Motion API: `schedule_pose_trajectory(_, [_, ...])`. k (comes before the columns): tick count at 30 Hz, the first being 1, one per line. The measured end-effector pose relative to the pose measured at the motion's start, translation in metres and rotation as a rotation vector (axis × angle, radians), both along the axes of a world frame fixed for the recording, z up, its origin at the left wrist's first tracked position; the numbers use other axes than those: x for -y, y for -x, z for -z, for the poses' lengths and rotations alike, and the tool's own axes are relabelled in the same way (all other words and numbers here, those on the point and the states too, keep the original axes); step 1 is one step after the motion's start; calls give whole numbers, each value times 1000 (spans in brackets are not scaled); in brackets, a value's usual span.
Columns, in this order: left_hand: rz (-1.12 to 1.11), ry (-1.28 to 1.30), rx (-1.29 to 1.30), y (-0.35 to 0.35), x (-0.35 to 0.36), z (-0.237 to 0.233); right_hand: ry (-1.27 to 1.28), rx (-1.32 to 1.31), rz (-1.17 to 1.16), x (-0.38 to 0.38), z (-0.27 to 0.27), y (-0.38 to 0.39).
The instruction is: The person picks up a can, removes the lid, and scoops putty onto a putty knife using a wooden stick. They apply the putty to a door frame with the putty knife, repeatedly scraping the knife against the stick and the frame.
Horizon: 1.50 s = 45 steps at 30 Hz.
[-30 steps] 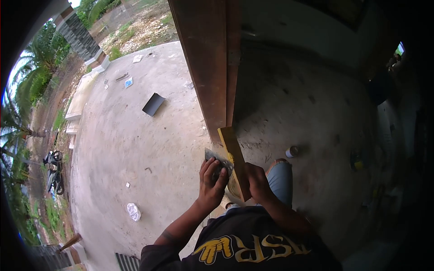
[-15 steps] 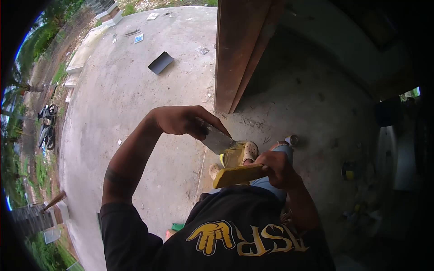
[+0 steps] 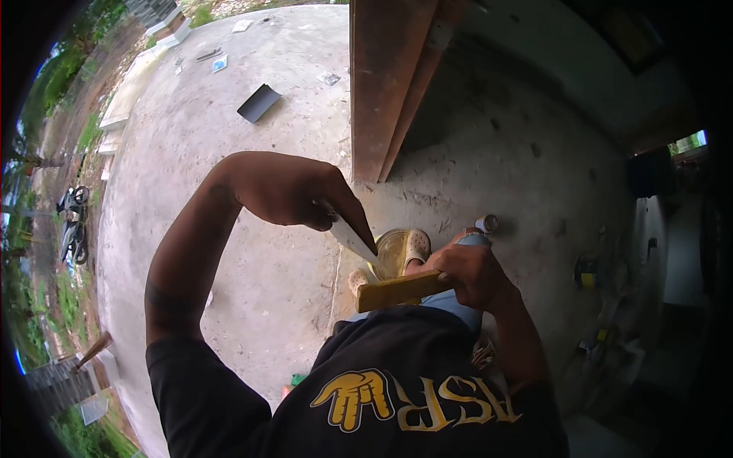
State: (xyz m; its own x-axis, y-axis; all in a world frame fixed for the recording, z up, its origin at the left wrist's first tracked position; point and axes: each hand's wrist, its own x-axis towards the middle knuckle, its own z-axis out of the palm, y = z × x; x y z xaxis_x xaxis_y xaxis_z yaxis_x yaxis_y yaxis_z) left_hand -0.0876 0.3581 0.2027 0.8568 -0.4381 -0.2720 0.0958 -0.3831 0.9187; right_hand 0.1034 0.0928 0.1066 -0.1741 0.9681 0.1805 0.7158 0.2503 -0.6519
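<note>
My left hand (image 3: 286, 195) is closed around a wide-bladed putty knife (image 3: 355, 238), its index finger stretched along the blade. The blade points down and right, nearly edge-on, its tip close over the far edge of a yellow-smeared flat board (image 3: 401, 291). My right hand (image 3: 469, 269) grips this board by its right end, in front of my dark shirt. Beyond the board, a round tub (image 3: 391, 250) with yellow residue stands between my feet, which wear beige clogs (image 3: 418, 246).
A tall brown wooden frame (image 3: 393, 91) stands ahead. A small can (image 3: 486, 223) is on the concrete floor by my right leg. A dark grey tray-like piece (image 3: 259, 103) lies farther off at the left. A motorbike (image 3: 74, 225) is parked outside.
The putty knife has turned from showing its flat face to nearly edge-on, and its tip has come closer to the board. My left wrist has risen; the view has shifted slightly.
</note>
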Motion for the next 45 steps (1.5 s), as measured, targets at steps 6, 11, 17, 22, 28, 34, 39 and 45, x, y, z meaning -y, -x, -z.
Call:
schedule_pose_trajectory(6, [149,-40,122,-30,34,3,18,-17,-67,-6,-11,11])
schedule_pose_trajectory(11, [181,-152,-43,-24,36,-10,29,-34,-81,-2,-12,4])
schedule_pose_trajectory(17, [193,6,-108,-6,29,8,35,-157,-98,-1,11,8])
schedule_pose_trajectory(22, [191,100,-94,1,24,10,51,-142,-108,-4,10,9])
schedule_pose_trajectory(28, [169,118,-145,14,11,10,49,-136,-7,-1,10,-2])
schedule_pose_trajectory(34, [-1003,293,230,75,15,34,226,-432,566,8,7,-7])
schedule_pose_trajectory(39, [-1117,-385,656,35,110,61,390,-1089,566,-1,43,28])
schedule_pose_trajectory(45, [-943,-956,991,17,130,99,518,-1184,481,-12,26,52])
